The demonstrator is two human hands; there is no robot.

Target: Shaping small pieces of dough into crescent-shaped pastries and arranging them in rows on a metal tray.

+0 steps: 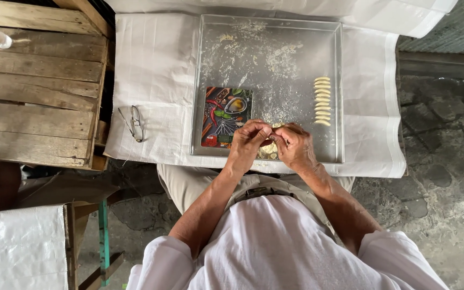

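Two hands meet over the near edge of the metal tray (339, 64), which serves as the reference for all positions below. The left hand (248, 140) and right hand (295, 146) are closed together, fingertips pinched on a small piece of dough (269, 142) held between them, just above the tray's near rim. The piece is largely hidden by the fingers, so its shape cannot be told; it appears pale.

Procedure for the shaping step, as judged from this view:
- Keep the piece over the tray so that loose flour falls inside it.
- Press with the fingertips only; roll evenly so that the piece matches those already finished.
- Set finished pieces in line with the existing row.

A row of shaped dough pieces (322, 101) lies along the right side of the tray, stacked in a neat column. A small heap of unshaped dough (267, 152) sits at the near rim, directly beneath the hands. A printed cutting board (226, 115) rests in the tray's near-left corner. Flour dusts the tray floor toward the far side. A pair of glasses (135, 122) lies on the white cloth (157, 64), left of the tray.
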